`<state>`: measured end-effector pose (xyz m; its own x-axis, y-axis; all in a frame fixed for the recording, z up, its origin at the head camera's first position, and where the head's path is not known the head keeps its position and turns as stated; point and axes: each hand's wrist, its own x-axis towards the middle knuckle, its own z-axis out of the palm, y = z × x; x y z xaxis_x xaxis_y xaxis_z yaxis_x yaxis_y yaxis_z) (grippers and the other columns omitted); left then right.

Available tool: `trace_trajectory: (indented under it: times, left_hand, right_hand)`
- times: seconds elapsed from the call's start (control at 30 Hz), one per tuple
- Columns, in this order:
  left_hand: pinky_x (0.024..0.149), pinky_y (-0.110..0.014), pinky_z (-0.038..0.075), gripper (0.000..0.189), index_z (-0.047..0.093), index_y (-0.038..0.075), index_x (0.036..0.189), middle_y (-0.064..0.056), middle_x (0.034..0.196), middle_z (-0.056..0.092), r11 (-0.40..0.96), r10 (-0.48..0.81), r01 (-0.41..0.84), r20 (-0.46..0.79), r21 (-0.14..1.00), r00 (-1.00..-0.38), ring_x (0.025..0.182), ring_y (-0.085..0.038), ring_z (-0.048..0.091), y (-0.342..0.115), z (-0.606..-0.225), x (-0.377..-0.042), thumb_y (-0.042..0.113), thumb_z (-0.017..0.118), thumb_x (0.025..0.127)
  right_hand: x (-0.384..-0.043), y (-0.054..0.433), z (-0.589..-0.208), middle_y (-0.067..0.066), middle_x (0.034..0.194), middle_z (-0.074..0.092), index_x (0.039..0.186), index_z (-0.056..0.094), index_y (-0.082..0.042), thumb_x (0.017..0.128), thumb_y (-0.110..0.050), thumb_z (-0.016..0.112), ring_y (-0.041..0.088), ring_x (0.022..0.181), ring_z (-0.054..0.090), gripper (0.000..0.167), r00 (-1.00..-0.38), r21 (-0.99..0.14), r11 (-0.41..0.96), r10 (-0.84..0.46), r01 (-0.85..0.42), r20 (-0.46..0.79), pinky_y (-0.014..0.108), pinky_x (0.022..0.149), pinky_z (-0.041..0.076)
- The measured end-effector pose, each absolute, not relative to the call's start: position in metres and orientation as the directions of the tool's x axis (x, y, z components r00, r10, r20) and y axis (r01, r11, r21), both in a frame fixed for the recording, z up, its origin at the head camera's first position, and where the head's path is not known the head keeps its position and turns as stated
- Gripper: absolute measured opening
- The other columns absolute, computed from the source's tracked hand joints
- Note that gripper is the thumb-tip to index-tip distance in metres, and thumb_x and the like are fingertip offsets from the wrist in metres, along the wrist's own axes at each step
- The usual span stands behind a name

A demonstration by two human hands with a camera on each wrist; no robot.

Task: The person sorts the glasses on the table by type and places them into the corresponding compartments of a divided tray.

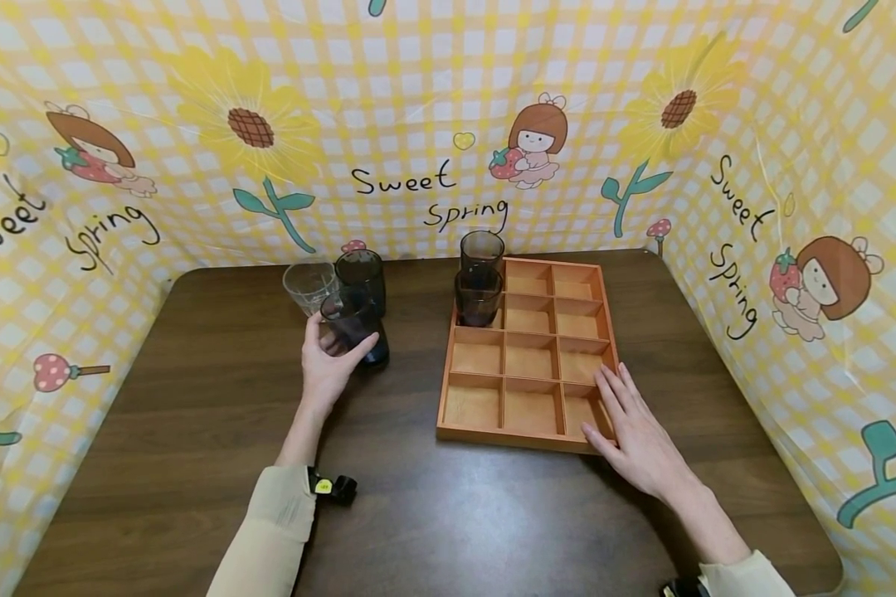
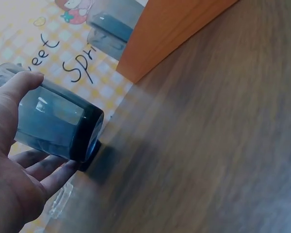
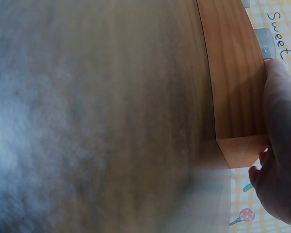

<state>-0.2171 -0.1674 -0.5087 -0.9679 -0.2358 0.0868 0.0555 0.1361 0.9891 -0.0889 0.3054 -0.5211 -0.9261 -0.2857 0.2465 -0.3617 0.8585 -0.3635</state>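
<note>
My left hand (image 1: 326,365) grips a dark smoky drinking glass (image 2: 58,119), thumb on one side and fingers on the other. In the left wrist view the glass lies tilted, its thick base toward the tray. Just behind it in the head view stand a second dark glass (image 1: 362,269) and a clear glass (image 1: 306,283). My right hand (image 1: 645,444) rests at the near right corner of a divided wooden tray (image 1: 532,356), its fingers fairly straight along the right edge and the thumb over the front. Two dark glasses, one nearer (image 1: 479,300) and one farther (image 1: 482,246), stand in the tray's left column.
The tray's raised walls and dividers form several square compartments. It lies on a dark wooden table (image 1: 216,398), right of the loose glasses. Patterned yellow checked cloth (image 1: 418,108) rises behind the table and along both sides.
</note>
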Motion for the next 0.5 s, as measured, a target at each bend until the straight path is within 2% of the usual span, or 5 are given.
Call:
trace_trajectory:
  times: [0.23,0.43,0.5]
  left_hand:
    - [0.087,-0.012,0.057,0.073,0.05,0.02,0.149,-0.022,0.133,0.074,0.147,-0.21,0.08,0.11,0.986,-0.971,0.1,0.004,0.073,-0.161,-0.508,-0.213,0.019,0.092,0.09]
    - [0.083,-0.012,0.058,0.075,0.05,0.014,0.151,-0.025,0.127,0.075,0.157,-0.192,0.114,0.144,0.981,-0.971,0.095,0.006,0.074,-0.156,-0.509,-0.21,0.017,0.093,0.089]
    - [0.083,-0.013,0.059,0.076,0.05,0.012,0.151,-0.02,0.124,0.077,0.153,-0.186,0.128,0.155,0.98,-0.97,0.095,0.006,0.075,-0.154,-0.508,-0.209,0.015,0.093,0.088]
  right_hand:
    - [-0.089,0.306,-0.522,0.025,0.177,0.033,0.17,0.032,0.003,0.107,-0.036,0.07,0.048,0.169,0.019,0.083,-0.929,-0.365,0.86,-0.283,-0.357,0.24,0.021,0.134,-0.001]
    - [-0.09,0.306,-0.522,0.026,0.176,0.034,0.169,0.033,0.004,0.106,-0.034,0.071,0.048,0.169,0.019,0.083,-0.923,-0.362,0.857,-0.288,-0.367,0.253,0.017,0.131,-0.005]
    - [-0.09,0.306,-0.523,0.026,0.176,0.034,0.169,0.033,0.004,0.106,-0.034,0.071,0.048,0.169,0.019,0.083,-0.922,-0.361,0.856,-0.29,-0.37,0.256,0.016,0.13,-0.005]
